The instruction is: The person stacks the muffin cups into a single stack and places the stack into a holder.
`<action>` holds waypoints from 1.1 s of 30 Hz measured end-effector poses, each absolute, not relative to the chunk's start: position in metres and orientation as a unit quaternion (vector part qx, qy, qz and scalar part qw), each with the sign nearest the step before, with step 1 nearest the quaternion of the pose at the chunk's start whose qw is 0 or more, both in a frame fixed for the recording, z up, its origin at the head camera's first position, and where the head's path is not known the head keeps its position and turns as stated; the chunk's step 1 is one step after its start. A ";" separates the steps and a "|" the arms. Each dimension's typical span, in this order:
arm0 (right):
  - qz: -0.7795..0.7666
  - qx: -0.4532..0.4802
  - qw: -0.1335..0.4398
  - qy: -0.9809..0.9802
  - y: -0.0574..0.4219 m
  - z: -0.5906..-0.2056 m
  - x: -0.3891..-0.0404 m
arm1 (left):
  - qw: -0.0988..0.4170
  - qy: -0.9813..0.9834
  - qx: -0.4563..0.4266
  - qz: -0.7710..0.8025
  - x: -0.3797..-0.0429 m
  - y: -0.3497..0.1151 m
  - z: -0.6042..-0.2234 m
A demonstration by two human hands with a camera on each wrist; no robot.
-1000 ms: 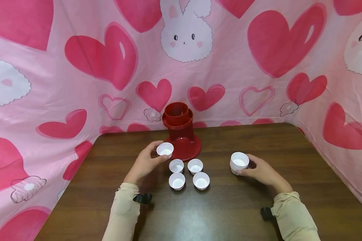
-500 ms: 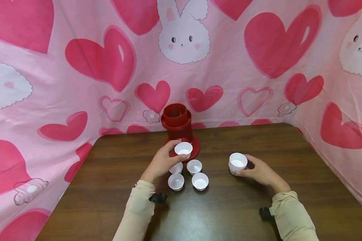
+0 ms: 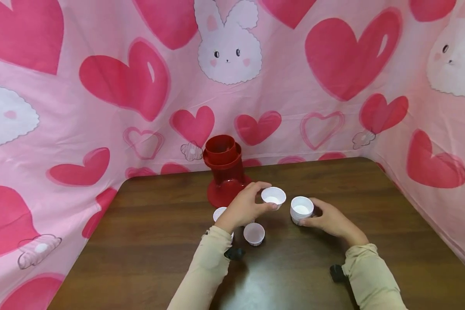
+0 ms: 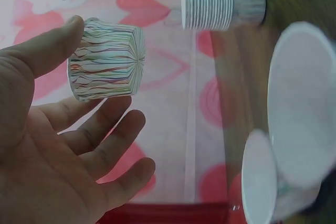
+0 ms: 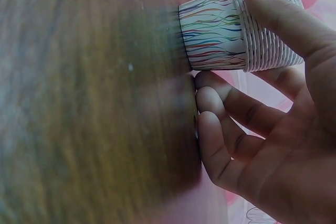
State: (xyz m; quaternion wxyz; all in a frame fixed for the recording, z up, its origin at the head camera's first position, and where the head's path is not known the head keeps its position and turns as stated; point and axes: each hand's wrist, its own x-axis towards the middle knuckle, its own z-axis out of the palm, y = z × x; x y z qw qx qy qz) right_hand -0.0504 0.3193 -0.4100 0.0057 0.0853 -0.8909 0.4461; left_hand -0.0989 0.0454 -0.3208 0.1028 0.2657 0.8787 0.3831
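Note:
My left hand (image 3: 246, 206) pinches a single paper baking cup (image 3: 273, 196) between thumb and fingers, held above the table. Coloured wavy lines run over that cup's outside in the left wrist view. Just right of it, my right hand (image 3: 329, 217) grips a stack of nested paper cups (image 3: 302, 209), whose stacked rims show in the right wrist view (image 5: 270, 27). The stack's base is at the wooden tabletop. Below my left hand sit more white cups, including a front one (image 3: 254, 234) and a rear one (image 3: 219, 213); my left hand and forearm partly cover the others.
Behind the cups stands a red plastic holder (image 3: 224, 161) with a round base and a tube-like top. The brown wooden table (image 3: 155, 241) ends at a pink cloth backdrop (image 3: 286, 86) printed with hearts and rabbits.
My left hand has carried its paper cup rightward, from beside the red holder, past the standing cups, to close beside the stack. My right hand stays on the stack. The head view shifts slightly.

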 end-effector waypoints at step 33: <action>0.454 0.075 -0.007 -0.888 0.315 -0.408 -0.051 | 0.135 0.873 0.283 0.373 -0.105 0.119 -0.351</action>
